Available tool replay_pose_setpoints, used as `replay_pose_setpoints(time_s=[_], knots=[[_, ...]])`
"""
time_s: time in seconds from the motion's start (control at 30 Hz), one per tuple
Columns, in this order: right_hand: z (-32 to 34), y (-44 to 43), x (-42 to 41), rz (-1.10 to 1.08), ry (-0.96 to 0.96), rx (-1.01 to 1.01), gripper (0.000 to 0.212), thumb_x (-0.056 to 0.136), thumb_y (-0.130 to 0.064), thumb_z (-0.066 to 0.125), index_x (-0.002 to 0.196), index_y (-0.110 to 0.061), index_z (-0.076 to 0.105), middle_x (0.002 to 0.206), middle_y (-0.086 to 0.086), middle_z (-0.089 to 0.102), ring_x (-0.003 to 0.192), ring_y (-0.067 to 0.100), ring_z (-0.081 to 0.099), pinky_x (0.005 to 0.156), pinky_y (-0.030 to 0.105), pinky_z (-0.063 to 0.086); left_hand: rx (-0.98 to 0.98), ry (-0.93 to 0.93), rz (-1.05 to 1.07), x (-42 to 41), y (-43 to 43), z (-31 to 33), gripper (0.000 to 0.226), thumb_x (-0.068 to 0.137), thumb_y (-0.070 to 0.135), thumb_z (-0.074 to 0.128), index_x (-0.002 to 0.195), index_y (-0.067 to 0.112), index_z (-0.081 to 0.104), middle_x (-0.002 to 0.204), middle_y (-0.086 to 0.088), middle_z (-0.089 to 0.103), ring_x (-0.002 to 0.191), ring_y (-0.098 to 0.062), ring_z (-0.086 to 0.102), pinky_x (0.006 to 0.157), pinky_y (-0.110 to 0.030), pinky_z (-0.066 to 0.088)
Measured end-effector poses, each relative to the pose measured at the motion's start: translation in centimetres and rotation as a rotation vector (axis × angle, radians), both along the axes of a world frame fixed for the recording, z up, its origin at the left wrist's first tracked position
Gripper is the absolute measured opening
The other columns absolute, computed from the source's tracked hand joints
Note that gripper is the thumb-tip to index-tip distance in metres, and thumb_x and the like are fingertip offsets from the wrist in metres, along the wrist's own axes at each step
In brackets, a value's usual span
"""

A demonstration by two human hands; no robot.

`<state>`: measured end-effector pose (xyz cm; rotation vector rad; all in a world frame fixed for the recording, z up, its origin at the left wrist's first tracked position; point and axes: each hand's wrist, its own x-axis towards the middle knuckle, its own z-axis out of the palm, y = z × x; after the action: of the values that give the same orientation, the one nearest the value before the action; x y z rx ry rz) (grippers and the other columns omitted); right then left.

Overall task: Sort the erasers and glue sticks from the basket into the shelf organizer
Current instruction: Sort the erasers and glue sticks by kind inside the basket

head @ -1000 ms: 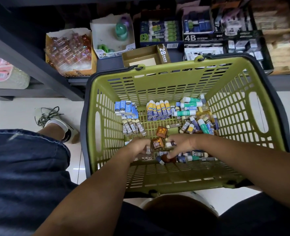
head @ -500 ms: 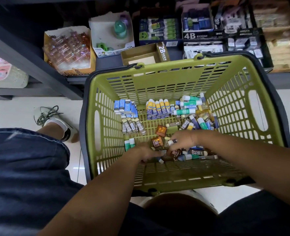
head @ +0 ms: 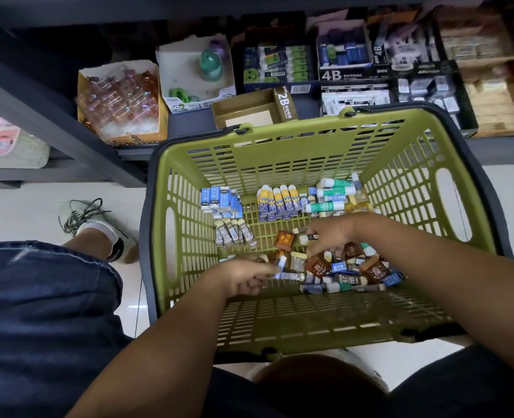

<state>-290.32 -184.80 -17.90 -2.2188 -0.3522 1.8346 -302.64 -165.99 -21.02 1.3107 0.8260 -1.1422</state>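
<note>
Blur: cannot tell whether curled left hand or right hand grips anything; glue sticks lie crosswise, caps left, in basket.

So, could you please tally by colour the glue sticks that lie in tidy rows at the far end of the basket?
Yellow-and-blue glue sticks: 4
Green glue sticks: 3
Total: 7. The loose pile nearer the person is too jumbled to count.
</note>
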Motion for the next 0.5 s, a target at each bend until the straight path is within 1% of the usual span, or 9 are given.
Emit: replay_pose_setpoints(time_s=[0.07, 0.13, 0.2, 0.23, 0.3, 0.37, 0.4, 0.43, 0.5], knots=[[0.3, 0.0, 0.7, -0.223, 0.135, 0.117, 0.024, 0.095, -0.014, 0.054, 0.115, -0.008, 0.042, 0.08, 0.005, 0.048, 0.066, 0.012, 0.047, 0.061, 0.025, 0.047, -0.016, -0.036, 0.206, 0.9, 0.2, 0.3, 0.031, 0.079, 0.023, 0.077, 0.102, 0.011, 0.059, 0.065, 0.005, 0.052, 0.053, -0.006, 0.043, 0.051, -0.02, 0.045], [0.5, 0.1, 1.0, -0.385, 0.194, 0.203, 0.014, 0.095, -0.008, 0.049, 0.106, -0.009, 0.04, 0.075, 0.005, 0.047, 0.064, 0.013, 0.045, 0.06, 0.026, 0.044, -0.026, -0.097, 0.319, 2.0, 0.0, 0.1, 0.056, 0.079, 0.022, 0.078, 0.125, 0.003, 0.052, 0.061, 0.006, 0.053, 0.047, -0.006, 0.041, 0.05, -0.021, 0.045], [0.6, 0.2, 1.1, -0.477, 0.185, 0.245, 0.005, 0.099, -0.011, 0.045, 0.098, -0.014, 0.041, 0.077, 0.005, 0.052, 0.067, 0.014, 0.049, 0.06, 0.025, 0.044, -0.005, -0.131, 0.273, 2.3, -0.5, 0.3, 0.071, 0.082, 0.019, 0.076, 0.14, 0.004, 0.038, 0.059, 0.005, 0.052, 0.046, -0.006, 0.041, 0.049, -0.021, 0.045], [0.4, 0.3, 1.1, -0.498, 0.147, 0.257, 0.007, 0.1, -0.014, 0.045, 0.094, -0.016, 0.043, 0.079, 0.005, 0.055, 0.069, 0.014, 0.053, 0.06, 0.025, 0.047, 0.004, -0.13, 0.224, 2.2, -0.7, 0.6, 0.067, 0.083, 0.018, 0.075, 0.138, 0.008, 0.039, 0.059, 0.005, 0.051, 0.048, -0.006, 0.041, 0.05, -0.021, 0.046], [-0.1, 0.5, 1.1, -0.537, 0.025, 0.262, 0.014, 0.1, -0.018, 0.047, 0.086, -0.015, 0.047, 0.086, 0.008, 0.06, 0.074, 0.015, 0.06, 0.065, 0.027, 0.053, 0.017, -0.099, 0.098, 1.6, -1.2, 1.2, 0.04, 0.085, 0.018, 0.073, 0.116, 0.02, 0.048, 0.061, 0.004, 0.048, 0.054, -0.007, 0.043, 0.057, -0.022, 0.05], [-0.5, 0.8, 1.0, -0.569, -0.133, 0.244, 0.018, 0.096, -0.018, 0.055, 0.093, -0.001, 0.057, 0.103, 0.019, 0.062, 0.091, 0.021, 0.064, 0.081, 0.034, 0.055, 0.024, -0.067, -0.003, 0.8, -1.2, 0.9, 0.03, 0.084, 0.021, 0.074, 0.103, 0.022, 0.051, 0.065, 0.004, 0.047, 0.058, -0.008, 0.045, 0.061, -0.023, 0.049], [-0.8, 0.9, 0.9, -0.597, -0.205, 0.229, 0.029, 0.094, -0.019, 0.058, 0.107, 0.007, 0.059, 0.12, 0.023, 0.058, 0.105, 0.028, 0.062, 0.09, 0.037, 0.053, 0.027, -0.055, -0.04, 0.5, -1.1, 0.6, 0.029, 0.083, 0.022, 0.074, 0.104, 0.02, 0.053, 0.066, 0.004, 0.047, 0.057, -0.008, 0.044, 0.06, -0.023, 0.048], [-0.8, 1.2, 0.8, -0.634, -0.255, 0.22, 0.04, 0.094, -0.019, 0.06, 0.12, 0.01, 0.055, 0.135, 0.022, 0.051, 0.117, 0.033, 0.056, 0.096, 0.04, 0.049, 0.028, -0.045, -0.057, 0.3, -1.0, 0.4, 0.028, 0.084, 0.022, 0.074, 0.104, 0.018, 0.055, 0.065, 0.004, 0.045, 0.057, -0.008, 0.043, 0.059, -0.022, 0.047], [-0.9, 1.8, 0.5, -0.716, -0.33, 0.252, 0.045, 0.093, -0.019, 0.061, 0.128, 0.007, 0.052, 0.14, 0.019, 0.048, 0.122, 0.034, 0.052, 0.102, 0.043, 0.043, 0.027, -0.034, -0.025, 0.4, -0.9, 0.3, 0.025, 0.084, 0.023, 0.073, 0.101, 0.015, 0.057, 0.062, 0.005, 0.044, 0.056, -0.008, 0.042, 0.059, -0.021, 0.046]])
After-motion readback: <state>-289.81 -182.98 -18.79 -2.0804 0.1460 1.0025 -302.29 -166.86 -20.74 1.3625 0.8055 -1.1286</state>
